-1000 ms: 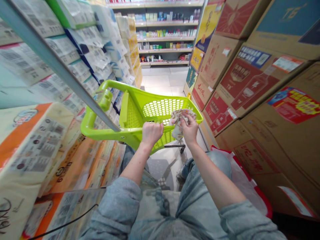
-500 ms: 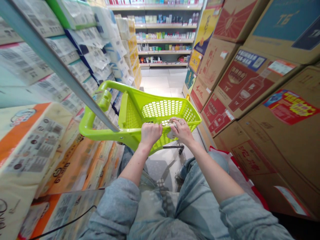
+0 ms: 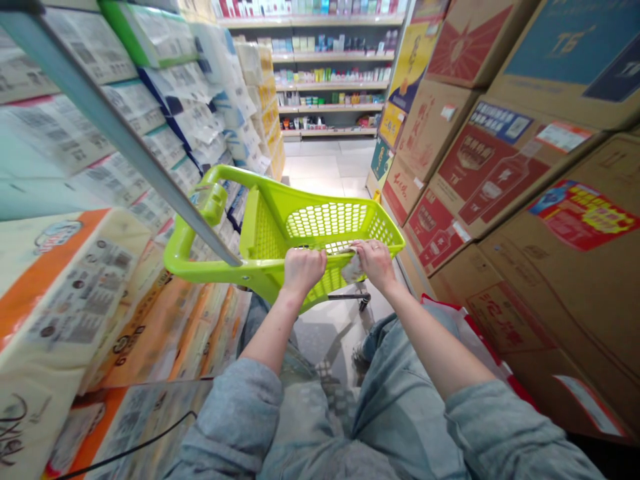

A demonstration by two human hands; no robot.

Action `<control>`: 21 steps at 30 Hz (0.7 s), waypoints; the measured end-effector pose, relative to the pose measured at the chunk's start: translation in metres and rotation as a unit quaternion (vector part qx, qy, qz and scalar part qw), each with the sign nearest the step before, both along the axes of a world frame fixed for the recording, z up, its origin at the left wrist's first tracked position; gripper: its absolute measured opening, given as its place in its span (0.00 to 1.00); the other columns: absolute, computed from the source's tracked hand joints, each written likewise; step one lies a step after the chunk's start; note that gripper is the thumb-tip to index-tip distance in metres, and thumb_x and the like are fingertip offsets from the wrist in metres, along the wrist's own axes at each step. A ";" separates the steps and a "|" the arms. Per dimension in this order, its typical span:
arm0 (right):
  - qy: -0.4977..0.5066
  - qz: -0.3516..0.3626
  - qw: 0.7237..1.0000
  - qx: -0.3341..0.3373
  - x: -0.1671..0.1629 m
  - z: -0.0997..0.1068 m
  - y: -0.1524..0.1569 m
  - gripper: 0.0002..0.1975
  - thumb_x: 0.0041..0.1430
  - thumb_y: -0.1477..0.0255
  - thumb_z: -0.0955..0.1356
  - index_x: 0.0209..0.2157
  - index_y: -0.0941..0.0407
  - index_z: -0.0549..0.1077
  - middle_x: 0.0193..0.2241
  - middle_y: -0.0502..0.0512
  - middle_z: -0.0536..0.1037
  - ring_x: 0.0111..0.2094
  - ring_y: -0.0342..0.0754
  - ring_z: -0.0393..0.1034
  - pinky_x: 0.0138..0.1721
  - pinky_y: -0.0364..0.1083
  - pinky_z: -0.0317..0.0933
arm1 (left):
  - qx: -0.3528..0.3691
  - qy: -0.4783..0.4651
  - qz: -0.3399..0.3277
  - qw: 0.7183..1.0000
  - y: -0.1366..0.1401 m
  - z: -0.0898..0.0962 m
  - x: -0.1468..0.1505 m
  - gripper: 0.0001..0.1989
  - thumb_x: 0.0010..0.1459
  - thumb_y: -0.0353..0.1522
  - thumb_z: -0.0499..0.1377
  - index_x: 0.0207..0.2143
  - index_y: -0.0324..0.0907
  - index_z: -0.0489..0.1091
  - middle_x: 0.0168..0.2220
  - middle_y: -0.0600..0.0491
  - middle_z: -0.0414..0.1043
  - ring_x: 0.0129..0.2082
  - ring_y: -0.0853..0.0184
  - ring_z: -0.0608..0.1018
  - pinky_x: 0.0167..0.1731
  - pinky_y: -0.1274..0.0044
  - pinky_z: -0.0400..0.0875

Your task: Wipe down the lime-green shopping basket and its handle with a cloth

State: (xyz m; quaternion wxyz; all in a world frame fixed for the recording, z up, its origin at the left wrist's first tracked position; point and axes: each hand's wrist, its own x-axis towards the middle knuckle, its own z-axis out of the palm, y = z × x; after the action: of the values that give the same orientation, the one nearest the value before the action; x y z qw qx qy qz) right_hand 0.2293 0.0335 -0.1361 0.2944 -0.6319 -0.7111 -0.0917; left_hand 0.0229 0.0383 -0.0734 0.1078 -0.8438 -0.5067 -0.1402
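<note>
A lime-green plastic shopping cart stands sideways in front of me, its push handle to the left and its basket of perforated walls to the right. My left hand is closed round the near rim of the basket. Farther right along the same rim, my right hand presses a crumpled whitish cloth against the edge, its fingers closed over it. Part of the cloth hangs down the outer side of the basket.
Packs of tissue paper are stacked high on the left. Cardboard cartons rise on the right. A grey pole slants across the left side down to the cart. Stocked shelves stand at the aisle's end, beyond the tiled floor.
My right hand has slid a little to the right along the rim with the cloth. My left hand keeps its grip. The whole view has shifted slightly.
</note>
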 end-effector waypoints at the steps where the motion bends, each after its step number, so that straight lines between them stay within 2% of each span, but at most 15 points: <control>1: -0.004 -0.033 0.999 0.001 0.009 -0.002 0.000 0.18 0.66 0.65 0.55 0.43 0.56 0.73 0.39 0.59 0.75 0.42 0.52 0.64 0.48 0.50 0.54 | 0.002 -0.001 0.000 1.000 0.000 0.000 0.000 0.28 0.64 0.36 0.38 0.28 0.33 0.75 0.26 0.38 0.75 0.29 0.57 0.77 0.30 0.69 0.57; 4: -0.002 -0.100 0.995 0.002 0.033 -0.007 0.003 0.20 0.67 0.66 0.54 0.42 0.56 0.73 0.37 0.59 0.74 0.40 0.52 0.64 0.46 0.50 0.53 | 0.003 -0.004 -0.005 1.000 0.000 -0.001 0.001 0.28 0.65 0.36 0.38 0.28 0.33 0.75 0.26 0.39 0.75 0.29 0.58 0.77 0.30 0.69 0.57; 7: 0.011 -0.116 0.993 0.001 0.036 -0.006 0.005 0.21 0.67 0.67 0.52 0.39 0.58 0.74 0.34 0.59 0.74 0.38 0.52 0.63 0.45 0.50 0.54 | 0.006 -0.003 -0.004 1.000 0.000 -0.001 0.000 0.29 0.65 0.35 0.38 0.27 0.33 0.75 0.26 0.38 0.75 0.29 0.57 0.77 0.30 0.69 0.57; 11: 0.026 -0.067 0.997 0.019 -0.005 0.000 0.005 0.20 0.67 0.68 0.53 0.36 0.57 0.73 0.32 0.59 0.74 0.38 0.53 0.64 0.47 0.51 0.54 | 0.002 -0.009 0.001 1.000 0.000 0.000 0.001 0.28 0.64 0.35 0.38 0.27 0.33 0.75 0.26 0.38 0.75 0.29 0.57 0.77 0.30 0.69 0.57; 16: 0.043 0.028 0.999 0.016 -0.073 0.013 -0.001 0.18 0.67 0.68 0.53 0.41 0.55 0.72 0.39 0.58 0.75 0.43 0.53 0.64 0.54 0.52 0.52 | -0.005 0.005 -0.015 1.000 -0.001 0.003 0.000 0.26 0.63 0.32 0.40 0.29 0.33 0.75 0.26 0.38 0.75 0.29 0.57 0.76 0.30 0.69 0.57; 18: 0.031 0.045 0.998 0.016 -0.082 0.015 -0.003 0.18 0.67 0.68 0.53 0.43 0.55 0.71 0.40 0.58 0.75 0.44 0.52 0.64 0.56 0.52 0.50 | -0.005 0.019 -0.031 0.999 -0.001 0.004 -0.001 0.24 0.63 0.30 0.40 0.30 0.34 0.75 0.26 0.39 0.75 0.28 0.58 0.76 0.30 0.69 0.57; 21: -0.003 0.061 0.998 0.016 -0.069 0.010 -0.003 0.17 0.66 0.66 0.55 0.47 0.54 0.70 0.42 0.58 0.74 0.46 0.51 0.64 0.58 0.53 0.47 | -0.001 0.020 -0.037 0.999 -0.001 0.003 -0.002 0.24 0.63 0.31 0.40 0.30 0.35 0.75 0.26 0.40 0.75 0.28 0.58 0.76 0.30 0.70 0.56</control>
State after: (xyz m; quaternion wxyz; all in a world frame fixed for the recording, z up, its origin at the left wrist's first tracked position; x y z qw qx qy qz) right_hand 0.1603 0.0302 -0.1256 0.3072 -0.5824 -0.7476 -0.0870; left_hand 0.0211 0.0369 -0.0699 0.1121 -0.8647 -0.4729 -0.1268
